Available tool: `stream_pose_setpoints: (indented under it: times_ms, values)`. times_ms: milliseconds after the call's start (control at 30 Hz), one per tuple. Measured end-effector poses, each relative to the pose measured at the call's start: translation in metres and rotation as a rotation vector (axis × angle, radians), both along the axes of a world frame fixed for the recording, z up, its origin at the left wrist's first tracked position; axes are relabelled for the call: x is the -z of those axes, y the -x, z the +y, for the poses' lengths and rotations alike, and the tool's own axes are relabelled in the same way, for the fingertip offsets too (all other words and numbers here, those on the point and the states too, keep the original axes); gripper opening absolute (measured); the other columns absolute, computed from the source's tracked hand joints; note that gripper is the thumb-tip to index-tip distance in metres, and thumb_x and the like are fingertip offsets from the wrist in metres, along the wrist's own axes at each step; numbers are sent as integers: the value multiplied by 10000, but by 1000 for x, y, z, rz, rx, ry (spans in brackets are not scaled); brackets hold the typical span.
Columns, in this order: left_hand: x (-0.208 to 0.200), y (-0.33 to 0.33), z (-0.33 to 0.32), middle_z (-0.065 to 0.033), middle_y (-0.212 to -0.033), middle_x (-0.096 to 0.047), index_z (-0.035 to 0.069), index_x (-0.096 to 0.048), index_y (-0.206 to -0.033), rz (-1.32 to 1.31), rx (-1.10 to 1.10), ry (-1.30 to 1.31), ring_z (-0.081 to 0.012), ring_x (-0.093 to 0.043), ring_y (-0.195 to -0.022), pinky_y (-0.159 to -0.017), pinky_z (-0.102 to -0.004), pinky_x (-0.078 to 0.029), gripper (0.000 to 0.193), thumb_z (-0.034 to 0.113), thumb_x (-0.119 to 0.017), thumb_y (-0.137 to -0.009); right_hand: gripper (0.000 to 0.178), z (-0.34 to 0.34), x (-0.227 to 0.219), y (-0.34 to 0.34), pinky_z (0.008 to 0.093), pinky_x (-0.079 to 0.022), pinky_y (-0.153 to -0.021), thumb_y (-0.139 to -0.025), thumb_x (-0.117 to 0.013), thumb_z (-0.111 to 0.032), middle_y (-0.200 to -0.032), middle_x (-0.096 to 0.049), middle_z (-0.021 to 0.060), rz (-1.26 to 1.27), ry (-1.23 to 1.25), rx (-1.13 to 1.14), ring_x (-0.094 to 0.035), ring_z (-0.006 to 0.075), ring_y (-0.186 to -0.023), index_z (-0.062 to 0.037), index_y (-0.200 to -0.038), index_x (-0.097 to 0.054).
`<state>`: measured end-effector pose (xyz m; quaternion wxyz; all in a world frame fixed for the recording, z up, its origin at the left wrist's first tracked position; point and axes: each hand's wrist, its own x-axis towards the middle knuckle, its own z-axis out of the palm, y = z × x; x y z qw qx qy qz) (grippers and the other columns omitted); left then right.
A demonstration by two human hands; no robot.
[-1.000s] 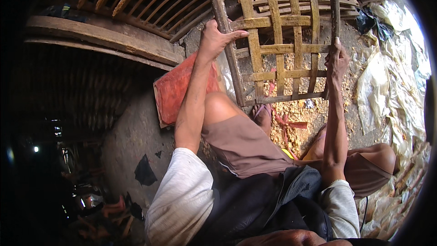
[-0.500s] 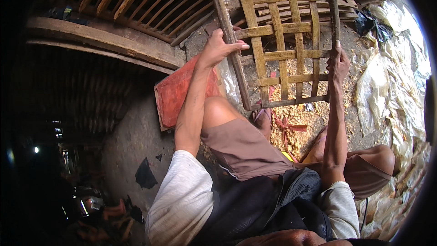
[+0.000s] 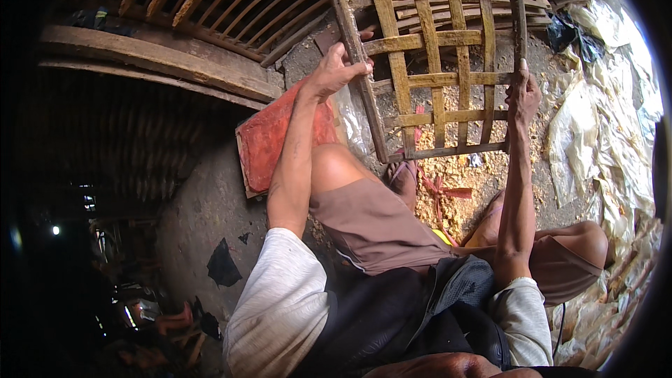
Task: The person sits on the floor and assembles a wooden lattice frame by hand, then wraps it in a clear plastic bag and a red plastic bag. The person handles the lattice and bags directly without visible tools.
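I sit on the ground with a woven bamboo lattice panel (image 3: 434,63) held up in front of me. My left hand (image 3: 336,70) grips its left side rail, a thick dark pole. The thin right side rail is clasped by my right hand (image 3: 523,94) near the panel's lower corner. The panel's bottom edge hangs just above my knees and foot. Pale strips cross in an open weave with square gaps.
A red flat board (image 3: 269,140) lies by my left thigh. Wood shavings (image 3: 455,175) cover the ground under the panel. Crumpled clear plastic sheeting (image 3: 595,140) spreads on the right. A curved slatted bamboo structure (image 3: 210,21) stands at the upper left.
The lattice panel has shifted slightly up and away, and both hands moved with it while keeping their grip on the side rails.
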<state>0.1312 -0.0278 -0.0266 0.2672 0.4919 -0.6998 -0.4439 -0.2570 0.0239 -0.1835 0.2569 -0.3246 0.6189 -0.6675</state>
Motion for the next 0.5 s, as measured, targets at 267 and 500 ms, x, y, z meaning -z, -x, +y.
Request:
stream_pose_setpoints:
  times_ms: [267, 500]
  values:
    - [-4, 15, -1, -136, -1084, -754, -46, -449, -1486, 30, -18, 58, -182, -731, -974, -910, -351, -589, 795, 243, -865, -873, 548, -2, 7, -6, 252, -384, -458, -1016, -612, -596, -592, -549, -46, -18, -47, -14, -505, 58, -514, -101, -838, -762]
    - [-9, 1, 6, -168, -1105, -743, 22, -352, -1576, 19, 64, -117, -218, -735, -1025, -927, -357, -593, 880, 119, -845, -853, 576, 0, 1, 1, 254, -411, -456, -1030, -574, -605, -620, -588, -12, 39, -86, -5, -534, 74, -525, -84, -856, -746]
